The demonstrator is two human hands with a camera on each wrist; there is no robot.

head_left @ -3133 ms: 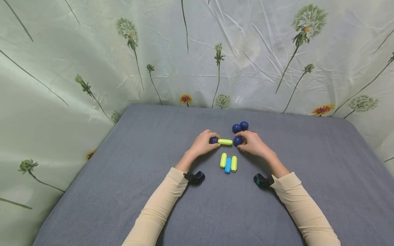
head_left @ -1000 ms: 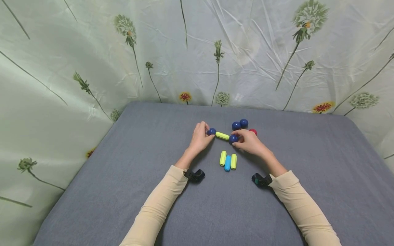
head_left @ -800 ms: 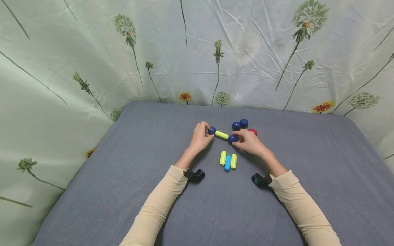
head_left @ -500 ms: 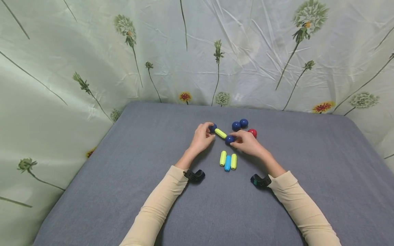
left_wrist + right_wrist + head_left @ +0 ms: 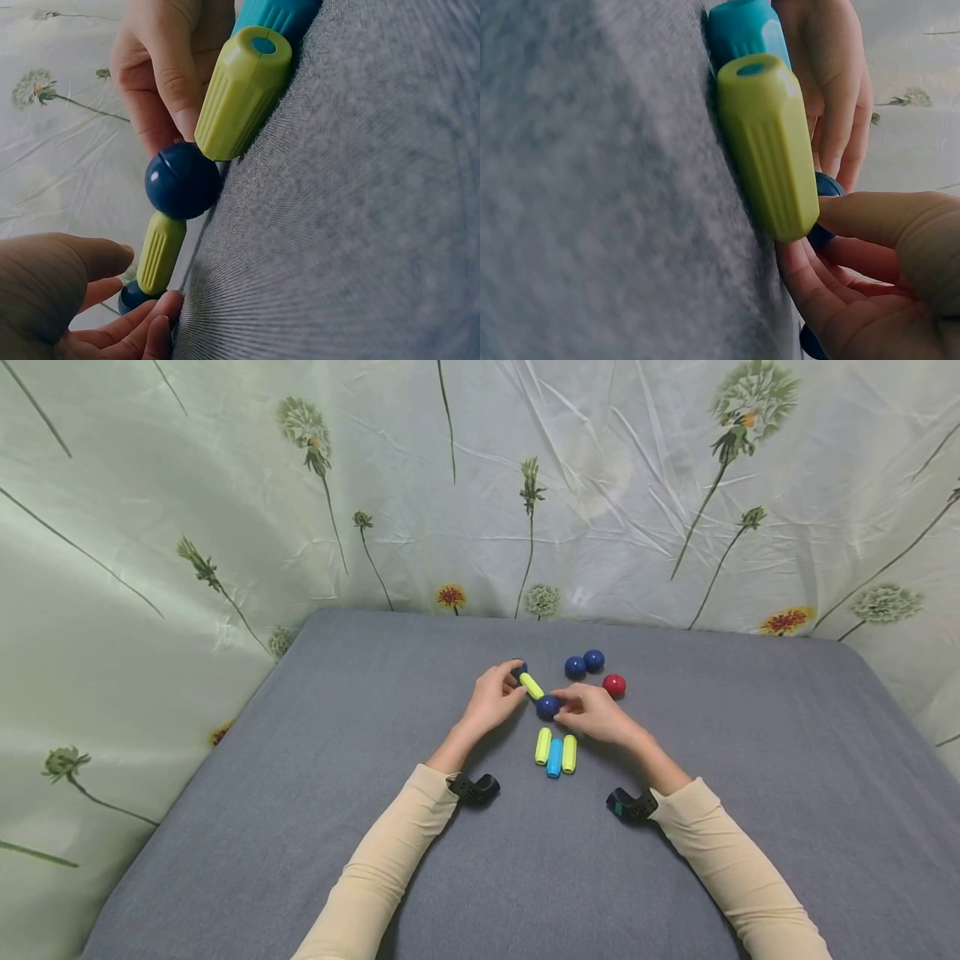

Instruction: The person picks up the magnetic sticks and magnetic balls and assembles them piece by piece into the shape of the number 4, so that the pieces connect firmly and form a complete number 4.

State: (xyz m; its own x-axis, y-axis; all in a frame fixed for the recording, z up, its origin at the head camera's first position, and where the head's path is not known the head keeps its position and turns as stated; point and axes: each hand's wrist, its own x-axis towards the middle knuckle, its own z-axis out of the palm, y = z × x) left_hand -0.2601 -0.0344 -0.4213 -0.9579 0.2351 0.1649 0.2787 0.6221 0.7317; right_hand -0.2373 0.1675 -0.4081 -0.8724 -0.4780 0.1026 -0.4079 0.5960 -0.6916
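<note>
Yellow-green rod (image 5: 532, 686) lies aslant between both grips

The right hand (image 5: 592, 713) pinches the near blue ball (image 5: 548, 707) between thumb and fingers; the rod's near end touches that ball, outside the grip. The left hand (image 5: 493, 696) curls its fingers round the far blue ball (image 5: 131, 297) at the rod's other end, thumb standing apart.

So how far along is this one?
Looks done: one yellow rod has a near ball and a far ball at its ends, though how firmly they join is unclear. In hand: the right hand pinches the near ball; the left hand curls about the far ball. Probably left: two other yellow rods, a blue rod, two blue balls and a red ball, all loose.
</note>
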